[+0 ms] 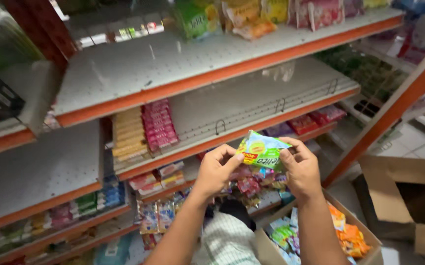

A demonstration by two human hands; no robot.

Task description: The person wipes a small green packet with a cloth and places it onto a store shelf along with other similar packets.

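Both my hands hold one small green and yellow snack packet up in front of the shelves. My left hand pinches its left edge with thumb and fingers. My right hand grips its right side from behind. The packet sits level with the edge of an orange-trimmed grey shelf. Below my forearms an open cardboard box holds several green, blue and orange packets.
Grey pegboard shelves with orange edges rise in tiers. Stacked pink and tan packets stand on the middle shelf at left. Green, orange and pink bags line the top shelf. An empty open cardboard box stands on the tiled floor at right.
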